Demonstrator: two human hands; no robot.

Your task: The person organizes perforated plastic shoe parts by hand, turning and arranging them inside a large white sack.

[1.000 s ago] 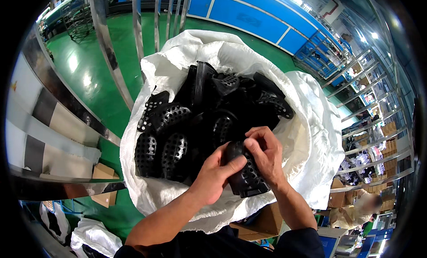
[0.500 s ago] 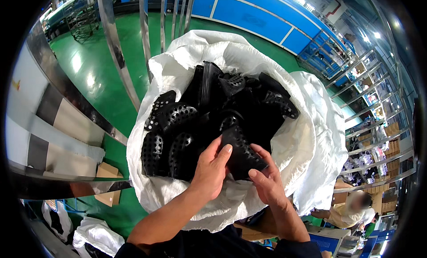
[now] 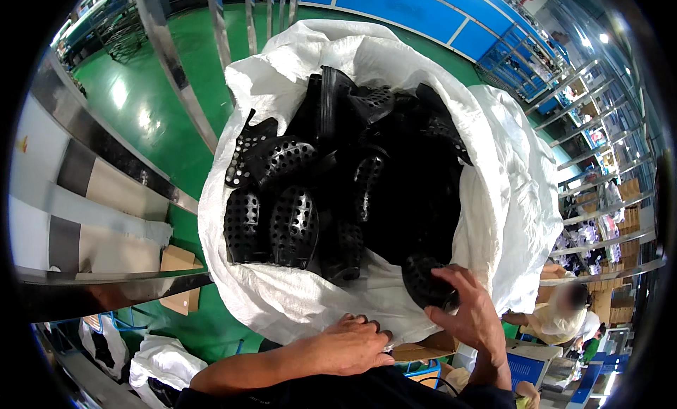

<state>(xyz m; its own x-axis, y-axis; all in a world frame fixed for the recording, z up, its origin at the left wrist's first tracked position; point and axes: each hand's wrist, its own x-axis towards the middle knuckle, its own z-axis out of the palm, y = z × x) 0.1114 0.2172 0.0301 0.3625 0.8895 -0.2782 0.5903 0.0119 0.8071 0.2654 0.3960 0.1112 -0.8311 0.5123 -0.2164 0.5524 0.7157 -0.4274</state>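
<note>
One head view only, looking straight down. Right hand (image 3: 471, 317) was clamped around a black perforated part (image 3: 427, 283) at the near right edge of the pile, just inside the big white sack (image 3: 508, 176). Left hand (image 3: 350, 345) held nothing, fingers loosely curled, resting against the sack's near rim, so the two hands sat close but apart. Loads more black perforated shells (image 3: 293, 222) were heaped in the sack. Green floor (image 3: 155, 106) lay around it, a metal rail (image 3: 106, 144) on the left, and another person (image 3: 560, 317) stood at lower right.
</note>
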